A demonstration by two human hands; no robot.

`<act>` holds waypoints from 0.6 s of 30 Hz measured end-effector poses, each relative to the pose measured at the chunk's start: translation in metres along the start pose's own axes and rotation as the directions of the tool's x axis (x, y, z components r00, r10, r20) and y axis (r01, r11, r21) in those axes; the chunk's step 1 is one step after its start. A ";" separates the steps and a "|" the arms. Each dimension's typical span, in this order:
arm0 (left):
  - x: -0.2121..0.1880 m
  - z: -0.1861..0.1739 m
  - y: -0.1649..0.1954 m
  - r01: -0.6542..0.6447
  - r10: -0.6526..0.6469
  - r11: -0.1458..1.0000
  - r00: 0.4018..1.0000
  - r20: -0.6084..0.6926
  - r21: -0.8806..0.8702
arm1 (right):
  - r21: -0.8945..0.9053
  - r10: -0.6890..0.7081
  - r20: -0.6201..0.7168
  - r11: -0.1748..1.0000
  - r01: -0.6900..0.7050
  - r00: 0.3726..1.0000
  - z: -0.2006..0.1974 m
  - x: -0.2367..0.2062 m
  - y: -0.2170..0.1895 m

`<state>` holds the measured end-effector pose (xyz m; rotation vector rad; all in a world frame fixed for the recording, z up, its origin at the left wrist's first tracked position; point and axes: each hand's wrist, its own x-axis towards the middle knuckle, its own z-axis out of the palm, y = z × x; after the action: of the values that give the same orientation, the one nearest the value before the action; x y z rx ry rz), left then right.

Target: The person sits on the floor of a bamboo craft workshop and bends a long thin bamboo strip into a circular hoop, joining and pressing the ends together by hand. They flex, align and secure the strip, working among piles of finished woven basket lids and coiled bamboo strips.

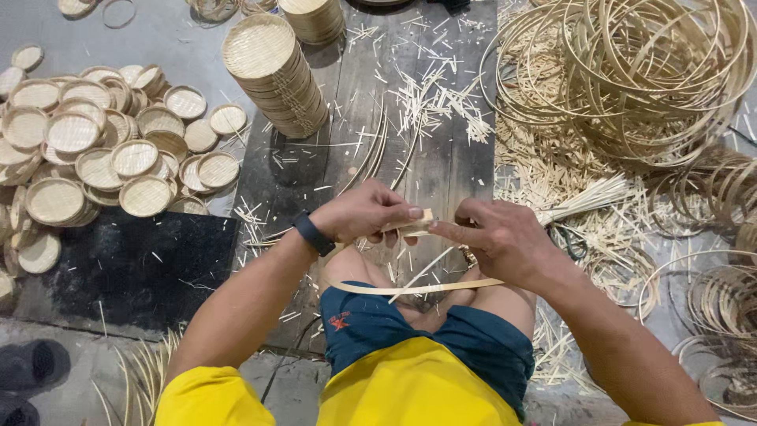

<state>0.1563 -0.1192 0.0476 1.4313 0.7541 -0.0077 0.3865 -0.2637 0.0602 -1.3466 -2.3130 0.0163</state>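
Far right of the hands, tangled bamboo hoops (631,71); far left, woven trays (95,158). Between both hands, a bamboo strip (410,289) looped over the lap: probably light, springy, sharp-edged, best pinched at its overlapping ends. Left hand (363,213) and right hand (497,241) closed, fingertips pinching those ends, wrists bent inward.

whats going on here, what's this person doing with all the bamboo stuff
A person sits on the floor and bends a thin bamboo strip into a loop, pinching its overlapping ends between the left hand and right hand above their lap. A stack of round woven trays stands ahead on dark wooden boards, with more trays scattered in a pile to the left. Coiled bamboo hoops and offcuts lie to the right.
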 end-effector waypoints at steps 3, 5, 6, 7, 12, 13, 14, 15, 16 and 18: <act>0.002 0.005 0.000 0.034 -0.031 0.998 0.999 0.041 -0.062 | -0.008 0.006 0.018 1.000 -0.005 1.000 0.002 0.003 0.000; 0.003 0.006 -0.001 0.030 -0.026 0.997 0.998 0.056 -0.070 | 0.000 0.004 0.018 1.000 -0.004 1.000 0.003 0.003 0.001; 0.004 0.007 -0.001 0.025 -0.021 0.997 0.998 0.052 -0.070 | 0.001 0.014 0.018 1.000 -0.014 1.000 0.004 0.002 0.001; 0.004 0.007 -0.002 0.018 -0.015 0.997 0.999 0.047 -0.070 | 0.000 0.022 0.017 1.000 -0.022 1.000 0.005 0.002 0.002; 0.002 0.007 -0.004 -0.063 0.071 0.990 0.996 0.062 -0.124 | 0.029 0.057 -0.036 0.998 -0.056 0.998 0.011 -0.004 0.003; 0.001 0.006 -0.005 -0.096 0.115 0.977 0.989 0.088 -0.192 | 0.053 0.068 -0.069 0.997 -0.065 0.995 0.012 -0.004 0.004; 0.000 0.006 -0.006 -0.127 0.160 0.958 0.980 0.114 -0.258 | 0.075 0.082 -0.103 0.994 -0.074 0.991 0.012 -0.004 0.003; -0.001 0.005 -0.006 -0.118 0.153 0.964 0.979 0.133 -0.237 | 0.116 0.094 -0.130 0.990 -0.078 0.987 0.012 -0.005 0.003; -0.003 0.003 -0.007 -0.110 0.145 0.970 0.977 0.154 -0.216 | 0.157 0.107 -0.157 0.984 -0.082 0.982 0.012 -0.005 0.002; -0.006 0.001 -0.008 -0.137 0.173 0.971 0.969 0.177 -0.197 | 0.199 0.124 -0.209 0.977 -0.082 0.970 0.010 -0.006 -0.002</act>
<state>0.1486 -0.1246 0.0434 1.2887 0.4690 0.0427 0.3833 -0.2676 0.0498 -1.3015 -2.0018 0.1110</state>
